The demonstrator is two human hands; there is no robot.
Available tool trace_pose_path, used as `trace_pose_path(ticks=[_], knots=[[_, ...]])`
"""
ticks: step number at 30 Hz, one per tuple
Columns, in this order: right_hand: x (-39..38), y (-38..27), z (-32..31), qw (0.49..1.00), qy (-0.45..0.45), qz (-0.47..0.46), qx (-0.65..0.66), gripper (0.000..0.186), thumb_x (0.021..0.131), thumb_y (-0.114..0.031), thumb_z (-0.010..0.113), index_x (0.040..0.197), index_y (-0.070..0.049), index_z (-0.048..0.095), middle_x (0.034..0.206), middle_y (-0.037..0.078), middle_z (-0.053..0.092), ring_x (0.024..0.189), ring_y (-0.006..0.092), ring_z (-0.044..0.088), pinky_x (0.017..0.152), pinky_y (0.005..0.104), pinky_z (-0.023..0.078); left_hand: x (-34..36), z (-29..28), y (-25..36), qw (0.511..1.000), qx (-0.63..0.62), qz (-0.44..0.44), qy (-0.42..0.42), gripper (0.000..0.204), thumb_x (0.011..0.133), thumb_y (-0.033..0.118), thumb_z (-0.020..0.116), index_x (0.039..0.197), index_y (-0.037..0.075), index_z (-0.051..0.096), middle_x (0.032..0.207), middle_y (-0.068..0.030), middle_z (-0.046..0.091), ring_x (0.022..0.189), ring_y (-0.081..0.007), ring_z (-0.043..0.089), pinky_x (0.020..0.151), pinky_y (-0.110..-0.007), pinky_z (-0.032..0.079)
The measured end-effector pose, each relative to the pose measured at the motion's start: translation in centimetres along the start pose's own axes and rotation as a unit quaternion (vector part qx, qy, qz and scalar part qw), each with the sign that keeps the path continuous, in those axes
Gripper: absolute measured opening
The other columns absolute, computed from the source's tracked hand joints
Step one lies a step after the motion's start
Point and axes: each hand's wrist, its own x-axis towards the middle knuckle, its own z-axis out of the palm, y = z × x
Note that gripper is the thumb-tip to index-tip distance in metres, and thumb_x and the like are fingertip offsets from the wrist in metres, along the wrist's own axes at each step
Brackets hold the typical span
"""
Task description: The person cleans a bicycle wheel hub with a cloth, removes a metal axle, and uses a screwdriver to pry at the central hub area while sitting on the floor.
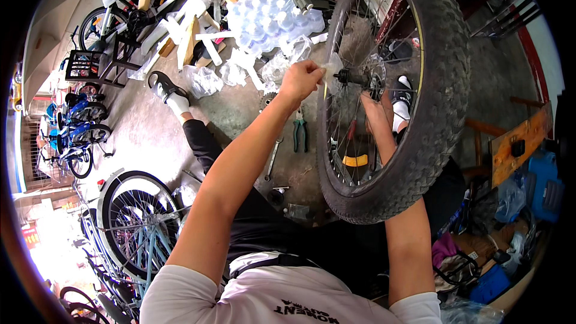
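A large fat-tyred wheel (442, 96) with a brake disc stands raised in front of me. My left hand (303, 82) pinches a crumpled translucent piece of plastic (330, 69) at its near-left side, beside the axle end (343, 75). My right hand (372, 108) is behind the spokes, closed at the hub (358, 78), its fingers partly hidden. Green-handled pliers (300, 135) and a spanner (271, 162) lie on the floor below my left hand. A yellow object (354, 160) shows through the spokes.
Bicycles (84, 120) line the left, one large wheel (138, 222) near my leg. Water-bottle packs (270, 18), cardboard and plastic wrapping (201, 78) litter the floor ahead. An orange board (510, 150), blue cases (543, 198) and bags (450, 246) lie at the right.
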Motion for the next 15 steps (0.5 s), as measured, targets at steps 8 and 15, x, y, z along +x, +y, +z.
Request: trace_pose_path(ticks=[8, 15], knots=[[5.9, 10.4, 1.5, 0.963, 0.113, -0.055, -0.239, 0.080, 0.099, -0.076, 0.016, 0.098, -0.009, 0.060, 0.049, 0.011, 0.049, 0.037, 0.0264, 0.047, 0.037, 0.0401, 0.038, -0.4, 1.3, 1.7, 0.998, -0.040, -0.003, 0.057, 0.034, 0.097, 0.033, 0.065, 0.107, 0.000, 0.065, 0.083, -0.0049, 0.067, 0.064, -0.0139, 0.060, 0.060, -0.030, 0.048], [3.5, 6.0, 4.5, 0.994, 0.055, 0.037, -0.086, 0.083, 0.097, -0.079, 0.016, 0.103, -0.008, 0.060, 0.049, 0.013, 0.049, 0.037, 0.0273, 0.047, 0.037, 0.0415, 0.038, -0.1, 0.0, 0.1, 0.992, -0.101, -0.071, -0.018, 0.031, 0.096, 0.027, 0.067, 0.108, -0.001, 0.068, 0.079, -0.0046, 0.067, 0.066, -0.0141, 0.061, 0.061, -0.031, 0.051]])
